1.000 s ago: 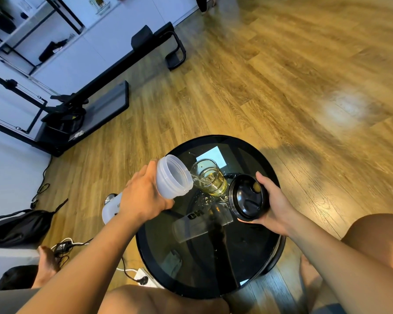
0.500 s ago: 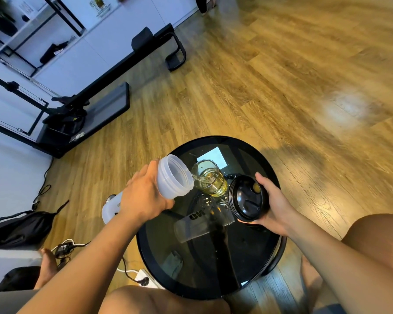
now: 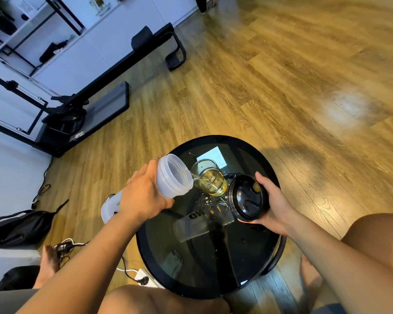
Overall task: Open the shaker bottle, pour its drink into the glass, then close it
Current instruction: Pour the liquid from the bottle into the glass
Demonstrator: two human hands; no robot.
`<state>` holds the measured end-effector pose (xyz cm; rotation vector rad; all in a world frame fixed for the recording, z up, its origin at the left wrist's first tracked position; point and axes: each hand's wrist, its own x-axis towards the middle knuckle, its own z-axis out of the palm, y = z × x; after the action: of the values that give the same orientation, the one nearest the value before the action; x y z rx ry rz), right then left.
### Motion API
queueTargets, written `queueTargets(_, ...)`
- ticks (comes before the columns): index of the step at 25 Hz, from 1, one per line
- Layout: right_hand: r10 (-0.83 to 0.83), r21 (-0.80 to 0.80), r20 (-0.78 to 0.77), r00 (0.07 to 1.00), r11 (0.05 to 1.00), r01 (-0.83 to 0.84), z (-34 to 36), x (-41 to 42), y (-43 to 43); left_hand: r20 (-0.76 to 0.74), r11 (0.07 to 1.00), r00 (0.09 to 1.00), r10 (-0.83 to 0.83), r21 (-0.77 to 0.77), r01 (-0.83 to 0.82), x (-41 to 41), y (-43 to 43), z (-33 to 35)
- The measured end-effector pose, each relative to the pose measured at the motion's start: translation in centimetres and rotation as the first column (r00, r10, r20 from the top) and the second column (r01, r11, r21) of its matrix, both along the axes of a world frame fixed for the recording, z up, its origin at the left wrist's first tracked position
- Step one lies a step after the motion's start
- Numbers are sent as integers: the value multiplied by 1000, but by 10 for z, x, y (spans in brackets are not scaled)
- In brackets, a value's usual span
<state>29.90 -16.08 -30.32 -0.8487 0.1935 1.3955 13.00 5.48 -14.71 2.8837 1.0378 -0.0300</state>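
Observation:
My left hand (image 3: 143,196) grips a translucent white shaker bottle (image 3: 173,176), tipped on its side with its open mouth against the rim of a clear glass (image 3: 210,179). A thin stream runs from the bottle into the glass, which holds yellow drink and stands on the round black glass table (image 3: 254,250). My right hand (image 3: 271,203) holds the bottle's black lid (image 3: 245,197) just right of the glass, its inside facing me. Small droplets lie on the table in front of the glass.
A black exercise machine (image 3: 84,109) runs along the white wall at the left. On the wooden floor to the left lie a black bag (image 3: 18,227), cables and a power strip (image 3: 143,278). My bare knees frame the table's near side.
The bottle stays tipped over the glass and the pouring goes on. Both hands have hardly moved.

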Motion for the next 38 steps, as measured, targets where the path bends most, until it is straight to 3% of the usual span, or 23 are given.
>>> queueTargets(38, -26, -19, 28, 999, 999, 27, 6, 1, -2, -13, 1000, 1000, -14, 23, 14, 4, 1, 2)
